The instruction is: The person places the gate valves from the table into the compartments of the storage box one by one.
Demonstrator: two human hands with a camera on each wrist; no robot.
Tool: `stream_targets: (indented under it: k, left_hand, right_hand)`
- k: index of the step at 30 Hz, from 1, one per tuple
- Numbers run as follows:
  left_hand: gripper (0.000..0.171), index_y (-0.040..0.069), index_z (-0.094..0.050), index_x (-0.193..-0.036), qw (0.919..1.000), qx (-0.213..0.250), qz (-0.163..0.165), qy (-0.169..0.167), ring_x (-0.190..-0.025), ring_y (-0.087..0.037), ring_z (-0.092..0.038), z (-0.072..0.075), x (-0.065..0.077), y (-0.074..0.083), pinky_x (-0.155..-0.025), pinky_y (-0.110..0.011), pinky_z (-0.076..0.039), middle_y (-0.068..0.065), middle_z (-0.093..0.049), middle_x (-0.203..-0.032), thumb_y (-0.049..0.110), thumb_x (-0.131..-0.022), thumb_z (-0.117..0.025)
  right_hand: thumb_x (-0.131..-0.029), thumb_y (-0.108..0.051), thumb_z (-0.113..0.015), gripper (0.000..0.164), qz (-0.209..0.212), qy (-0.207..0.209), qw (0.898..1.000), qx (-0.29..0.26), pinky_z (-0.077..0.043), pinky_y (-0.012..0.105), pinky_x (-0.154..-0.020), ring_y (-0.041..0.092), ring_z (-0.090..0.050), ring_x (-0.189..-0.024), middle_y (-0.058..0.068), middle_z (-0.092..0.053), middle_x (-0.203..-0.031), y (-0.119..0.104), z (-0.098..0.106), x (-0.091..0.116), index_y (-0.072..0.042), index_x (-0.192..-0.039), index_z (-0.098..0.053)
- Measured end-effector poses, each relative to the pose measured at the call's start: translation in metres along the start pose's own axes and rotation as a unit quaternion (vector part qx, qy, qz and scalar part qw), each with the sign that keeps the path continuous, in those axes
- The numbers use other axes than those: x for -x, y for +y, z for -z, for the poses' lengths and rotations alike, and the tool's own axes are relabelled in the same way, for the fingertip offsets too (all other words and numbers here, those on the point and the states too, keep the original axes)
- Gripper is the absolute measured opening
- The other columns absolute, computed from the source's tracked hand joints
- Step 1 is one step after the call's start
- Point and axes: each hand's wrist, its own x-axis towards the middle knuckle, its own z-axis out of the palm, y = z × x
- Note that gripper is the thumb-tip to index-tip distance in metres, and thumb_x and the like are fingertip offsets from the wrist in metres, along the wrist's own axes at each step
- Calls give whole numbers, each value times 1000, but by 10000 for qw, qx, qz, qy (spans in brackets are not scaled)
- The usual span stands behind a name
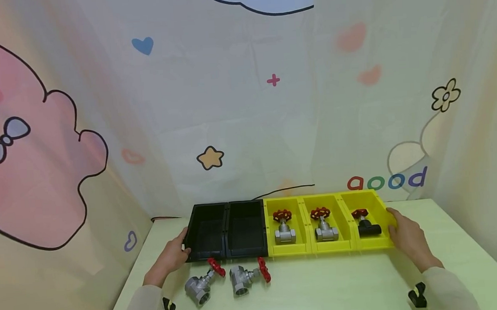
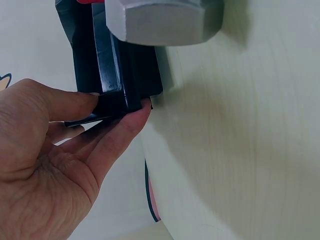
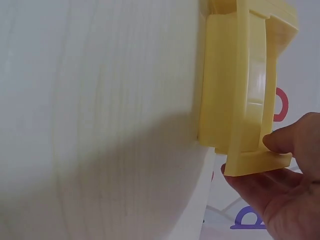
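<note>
A row of joined bins stands on the table: two black bins (image 1: pixel 205 237) at the left and three yellow bins (image 1: pixel 331 246) at the right. My left hand (image 1: pixel 171 252) grips the outer wall of the leftmost black bin, thumb on top and fingers (image 2: pixel 117 140) beneath. At the other end, my right hand (image 1: pixel 410 235) pinches the rim of the last yellow bin (image 3: pixel 250 85) between thumb and fingers. Two of the yellow bins each hold a silver valve (image 1: pixel 284 235) with a red handwheel; the rightmost holds a black-bodied valve (image 1: pixel 369 227), also red-wheeled.
In front of the black bins, two silver valves (image 1: pixel 200 286) with red handwheels lie on the table (image 1: pixel 323 287). A printed curtain (image 1: pixel 246 103) hangs behind the bins and along the sides. A thin dark cord (image 1: pixel 284 189) runs behind the row.
</note>
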Motion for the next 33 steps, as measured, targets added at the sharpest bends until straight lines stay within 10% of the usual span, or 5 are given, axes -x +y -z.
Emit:
stream_targets:
  k: [19, 33]
  left_hand:
    - [73, -7, -19, -154, 10000, -65, -34, 37, -114, -36, -61, -3, -3, -4, -89, -48, -49, -36, -53, -135, 2, -92, -59]
    - [74, -7, -18, -154, 10000, -84, -5, -1, -98, -30, -62, -2, -3, -3, -85, -45, -48, -36, -51, -136, 2, -92, -59]
  right_hand:
    - [-93, -3, -51, 58, -544, -279, 9981, -41, -51, 59, -83, 44, -56, -88, 43, -47, -131, -5, 3, 0, 7, -147, -33]
    - [-93, -2, -53, 63, -520, -414, 9978, -38, -44, 67, -92, 57, -52, -109, 44, -42, -135, 0, 0, 3, 4, -151, -28]
